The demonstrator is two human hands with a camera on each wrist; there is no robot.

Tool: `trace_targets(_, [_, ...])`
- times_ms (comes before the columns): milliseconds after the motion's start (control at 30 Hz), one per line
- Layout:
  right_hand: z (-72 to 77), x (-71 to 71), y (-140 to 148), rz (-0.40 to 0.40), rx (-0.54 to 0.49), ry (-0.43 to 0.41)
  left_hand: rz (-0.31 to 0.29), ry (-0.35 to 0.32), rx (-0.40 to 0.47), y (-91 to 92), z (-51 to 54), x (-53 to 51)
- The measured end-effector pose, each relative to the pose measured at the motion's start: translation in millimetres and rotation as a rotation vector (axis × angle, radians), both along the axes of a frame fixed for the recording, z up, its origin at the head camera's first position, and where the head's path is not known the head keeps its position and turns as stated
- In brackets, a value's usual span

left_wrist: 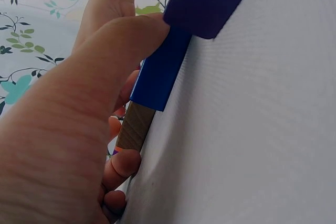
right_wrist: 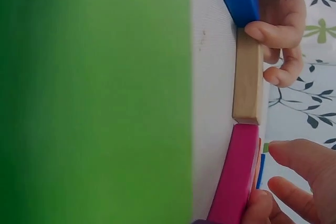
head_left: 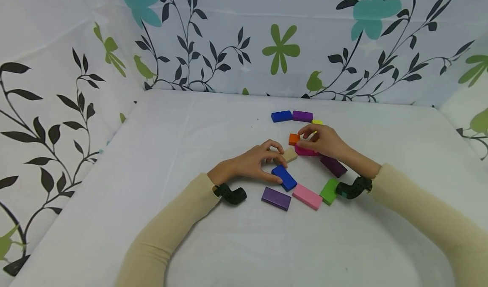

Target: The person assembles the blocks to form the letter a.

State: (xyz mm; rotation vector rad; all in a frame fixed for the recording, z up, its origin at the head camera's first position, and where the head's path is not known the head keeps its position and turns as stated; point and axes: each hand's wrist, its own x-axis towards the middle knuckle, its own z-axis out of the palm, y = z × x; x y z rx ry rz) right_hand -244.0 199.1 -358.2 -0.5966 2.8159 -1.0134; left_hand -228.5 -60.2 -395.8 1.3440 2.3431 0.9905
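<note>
In the head view my left hand [head_left: 259,161] curves around a blue block [head_left: 284,177], thumb at its near left side and a fingertip at its far end. Another left fingertip lies beside the plain wooden block [head_left: 290,155]. My right hand [head_left: 322,142] bends over a magenta block [head_left: 306,150], largely covered by it. In the right wrist view one right finger [right_wrist: 257,205] touches the far side of the magenta block [right_wrist: 236,177], while another fingertip stays raised off it. The wooden block [right_wrist: 248,77] lies between the magenta and blue blocks.
A purple block [head_left: 276,198], a pink block [head_left: 307,196] and a green block [head_left: 329,191] lie nearer me. A dark purple block [head_left: 334,166] sits under my right wrist. Beyond are orange [head_left: 294,139], yellow [head_left: 317,122], blue [head_left: 281,116] and purple [head_left: 302,116] blocks.
</note>
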Motion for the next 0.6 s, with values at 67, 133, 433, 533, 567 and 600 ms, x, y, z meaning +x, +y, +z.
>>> trace_targets(67, [-0.1, -1.3, -2.7, 0.004, 0.005, 0.002, 0.003, -0.001, 0.002, -0.7, 0.8, 0.4])
trace_targets(133, [-1.4, -3.0, -5.1, -0.002, 0.018, 0.006, 0.004, -0.002, 0.005, -1.0, 0.9, 0.6])
trace_targets(433, [-3.1, -4.1, -14.9, -0.029, 0.053, 0.008, -0.013, 0.012, 0.023, 0.0, -1.7, -0.1])
trace_targets(533, [-3.0, -3.9, -18.3, -0.046, 0.068, 0.008, -0.012, 0.013, 0.025, -0.1, -1.9, -0.3])
trace_targets(567, [-3.0, -3.9, -19.3, -0.053, 0.075, 0.004, -0.011, 0.012, 0.025, -0.1, -2.1, -0.4])
trace_targets(600, [-3.1, -3.8, -20.4, -0.062, 0.083, -0.003, -0.009, 0.010, 0.024, -0.2, -2.1, -0.3])
